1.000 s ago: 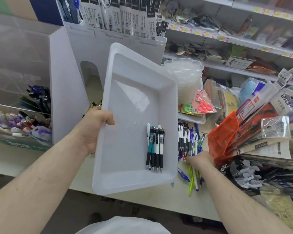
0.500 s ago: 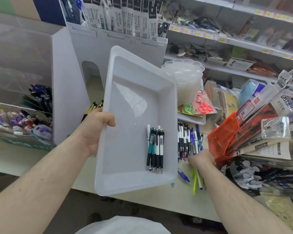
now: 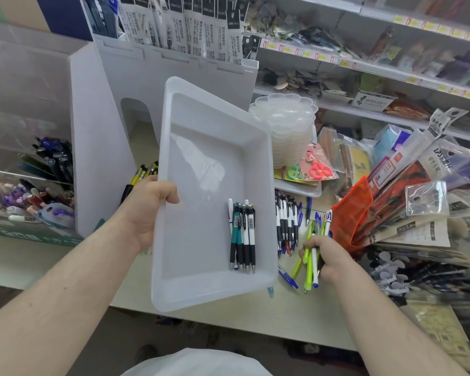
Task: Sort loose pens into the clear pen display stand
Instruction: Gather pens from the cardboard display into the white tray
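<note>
White tray [image 3: 201, 147] tilts in left hand [image 3: 147, 210] grip, so its pens [image 3: 242, 234] could slide out. Right hand [image 3: 329, 259] clutches a loose pen bundle [image 3: 311, 256] above the worktop [image 3: 296, 308]; overfull, one may slip.

Legible: "HOBSII" on a small white box [image 3: 372, 100] on the middle shelf, and "deli" atop the hanging refill packs [image 3: 232, 24] behind the white stand. Other packet print, price tags and pen barcodes too blurred to read.

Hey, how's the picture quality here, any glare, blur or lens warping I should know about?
Head view: a bright reflection patch sits on the white tray floor; shelves bow from the wide-angle lens; packets at the far right edge are smeared; the pens in the tray read sharp.
</note>
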Motion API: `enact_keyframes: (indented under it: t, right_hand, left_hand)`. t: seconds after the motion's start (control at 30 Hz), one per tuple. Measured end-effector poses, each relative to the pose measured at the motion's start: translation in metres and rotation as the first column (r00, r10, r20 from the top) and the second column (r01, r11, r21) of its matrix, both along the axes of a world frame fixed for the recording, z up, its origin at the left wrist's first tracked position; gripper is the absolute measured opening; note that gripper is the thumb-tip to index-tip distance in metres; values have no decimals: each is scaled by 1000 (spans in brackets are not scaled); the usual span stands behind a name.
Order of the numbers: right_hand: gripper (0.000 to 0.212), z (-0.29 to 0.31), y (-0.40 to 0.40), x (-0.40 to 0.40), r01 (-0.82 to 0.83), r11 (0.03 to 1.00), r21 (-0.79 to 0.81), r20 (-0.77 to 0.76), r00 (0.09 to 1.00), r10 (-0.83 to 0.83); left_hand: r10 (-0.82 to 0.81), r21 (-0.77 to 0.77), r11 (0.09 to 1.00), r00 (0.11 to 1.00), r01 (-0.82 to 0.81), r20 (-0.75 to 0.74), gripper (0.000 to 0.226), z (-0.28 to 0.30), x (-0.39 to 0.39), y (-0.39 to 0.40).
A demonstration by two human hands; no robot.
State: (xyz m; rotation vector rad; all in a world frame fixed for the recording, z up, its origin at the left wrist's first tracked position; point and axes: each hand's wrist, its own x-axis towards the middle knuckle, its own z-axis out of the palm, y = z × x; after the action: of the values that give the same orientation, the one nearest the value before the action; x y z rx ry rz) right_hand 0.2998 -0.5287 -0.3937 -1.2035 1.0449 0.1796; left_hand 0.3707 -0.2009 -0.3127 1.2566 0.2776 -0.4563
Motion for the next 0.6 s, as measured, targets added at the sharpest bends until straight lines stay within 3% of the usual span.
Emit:
enact_keyframes:
  t: [0.17, 0.33, 0.43, 0.53, 0.6]
  right_hand:
    - [13, 12, 0, 1, 69, 969, 237, 48, 995, -82]
    - [8, 35, 19, 1, 80, 905, 417, 194, 965, -175]
    - [12, 65, 41, 5, 56, 961, 272, 323, 935, -146]
    - [11, 95, 72, 14, 16, 998, -53, 451, 892, 10]
    - [27, 103, 94, 22, 19, 968, -250, 537, 835, 122]
  left_hand:
    - [-2, 0, 1000, 1000, 2, 3, 76, -5, 1, 0]
    - [-5, -47, 999, 1000, 6, 31, 54, -1, -2, -3]
    - [-18, -67, 998, 1000, 19, 25, 50, 0, -5, -4]
    - [-32, -87, 996, 999, 32, 11, 46, 0, -7, -9]
    - [-25, -109, 994, 1000, 26, 4, 50, -1, -8, -12]
